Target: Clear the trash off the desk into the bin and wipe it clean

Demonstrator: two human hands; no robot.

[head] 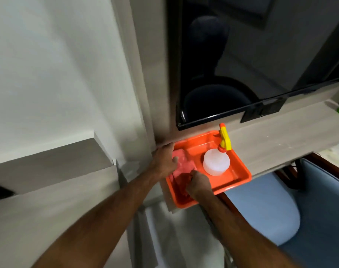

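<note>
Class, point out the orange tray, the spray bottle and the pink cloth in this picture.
orange tray [240, 176]: head view, on its right rim.
spray bottle [216, 164]: head view, on its clear body.
pink cloth [185, 163]: head view, on its top face.

Plain white wall [48, 64] fills the left, meeting a pale grey wood-grain panel [145, 74] that runs down to the light wood-grain tabletop [280, 140]. Large glossy black screen [261, 55] is mounted above it, reflecting the room dimly. Blue padded chair [271, 209] sits below the tabletop edge. Even, soft indoor light.
</note>
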